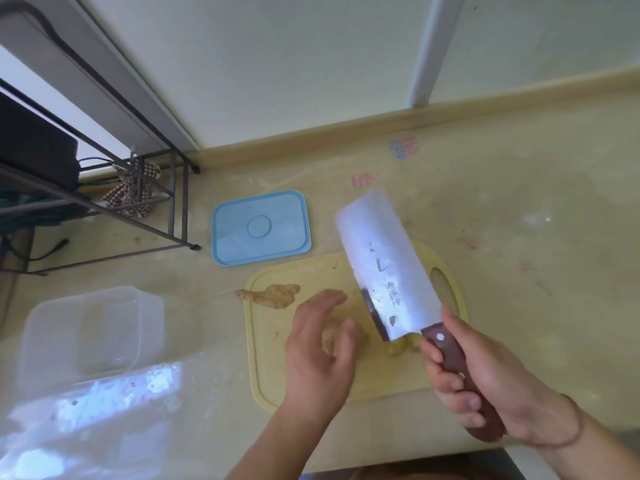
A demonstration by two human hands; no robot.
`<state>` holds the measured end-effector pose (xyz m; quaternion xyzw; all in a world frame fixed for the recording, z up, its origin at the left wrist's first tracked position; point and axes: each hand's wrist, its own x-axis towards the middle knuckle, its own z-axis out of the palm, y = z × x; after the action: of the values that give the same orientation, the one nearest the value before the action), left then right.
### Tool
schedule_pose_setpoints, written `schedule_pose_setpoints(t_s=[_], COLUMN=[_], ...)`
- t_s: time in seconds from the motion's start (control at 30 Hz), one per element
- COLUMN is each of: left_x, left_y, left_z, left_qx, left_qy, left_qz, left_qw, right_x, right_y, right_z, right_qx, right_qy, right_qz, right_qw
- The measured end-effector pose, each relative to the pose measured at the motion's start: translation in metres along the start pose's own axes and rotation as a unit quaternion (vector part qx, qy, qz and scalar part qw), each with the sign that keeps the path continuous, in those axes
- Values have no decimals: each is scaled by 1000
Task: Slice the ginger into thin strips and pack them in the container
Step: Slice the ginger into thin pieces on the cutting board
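Note:
A knobby piece of ginger (273, 295) lies at the far left edge of the pale yellow cutting board (349, 379). My left hand (320, 355) hovers over the board with fingers spread, and a second pale ginger piece (330, 341) shows under it. My right hand (491, 386) grips the brown handle of a cleaver (379, 261), whose broad blade is lifted above the board and points away from me. A few cut ginger bits (398, 348) lie under the blade's heel. The clear plastic container (88, 330) stands to the left of the board.
The container's blue lid (261, 226) lies flat on the counter behind the board. A dark metal rack (145, 202) with a checked cloth stands at the back left. The wall and a raised counter edge run along the back.

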<state>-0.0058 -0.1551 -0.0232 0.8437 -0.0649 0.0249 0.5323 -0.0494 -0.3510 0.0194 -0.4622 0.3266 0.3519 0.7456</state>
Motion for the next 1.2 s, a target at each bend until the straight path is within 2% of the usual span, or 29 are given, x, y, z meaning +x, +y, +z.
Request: schedule_pose_setpoints(t_s=[0.03, 0.07, 0.13, 0.17, 0.2, 0.27, 0.37, 0.57, 0.63, 0.67, 0.7, 0.77, 0.83, 0.87, 0.93, 1.0, 1.03, 1.1, 1.2], left_x=[6, 12, 26, 32, 35, 34, 31, 19, 17, 17, 17, 21, 25, 27, 30, 30, 30, 30, 32], left_y=[16, 28, 39, 42, 43, 40, 33, 26, 25, 25, 26, 28, 29, 29, 27, 22, 19, 14, 7], left_z=[1, 3, 6, 5, 3, 1, 2, 7, 9, 12, 15, 24, 33, 38, 45, 50, 51, 49, 43], left_qx=[-80, -177, -373, -436, -471, -508, -533, -544, -543, -524, -486, -371, -234, -157, -33, 19, 38, 66, 68], left_qy=[18, 17, -43, -93, -140, -204, -223, -223, -225, -223, -220, -207, -195, -198, -206, -212, -215, -228, -249], left_qz=[-117, -225, -387, -437, -464, -482, -481, -462, -450, -444, -435, -396, -322, -274, -177, -88, -45, 18, 28], left_qw=[990, 958, 842, 781, 737, 683, 659, 664, 672, 692, 725, 815, 896, 928, 962, 973, 975, 971, 966], right_x=[-3, -5, -5, -4, -3, -2, 0, 2, 4, 6, 7, 8, 6, 2, -5, -18, -23, -30, -38], right_y=[0, 1, 5, 6, 9, 14, 19, 18, 17, 17, 17, 17, 18, 17, 14, 12, 12, 11, 8], right_z=[-2, -5, -11, -13, -16, -21, -25, -34, -41, -46, -51, -64, -76, -77, -76, -74, -73, -67, -58], right_qx=[50, 96, 164, 185, 201, 222, 227, 265, 284, 303, 322, 342, 355, 356, 328, 258, 238, 224, 198], right_qy=[-18, -36, -74, -93, -116, -154, -162, -163, -190, -225, -255, -259, -272, -270, -239, -117, -73, -50, -22], right_qz=[14, 25, 40, 46, 51, 56, 63, 24, 13, 8, 2, -11, -20, -27, -44, -51, -56, -60, -55], right_qw=[998, 994, 983, 977, 971, 961, 958, 950, 940, 926, 912, 903, 894, 894, 913, 958, 967, 972, 978])
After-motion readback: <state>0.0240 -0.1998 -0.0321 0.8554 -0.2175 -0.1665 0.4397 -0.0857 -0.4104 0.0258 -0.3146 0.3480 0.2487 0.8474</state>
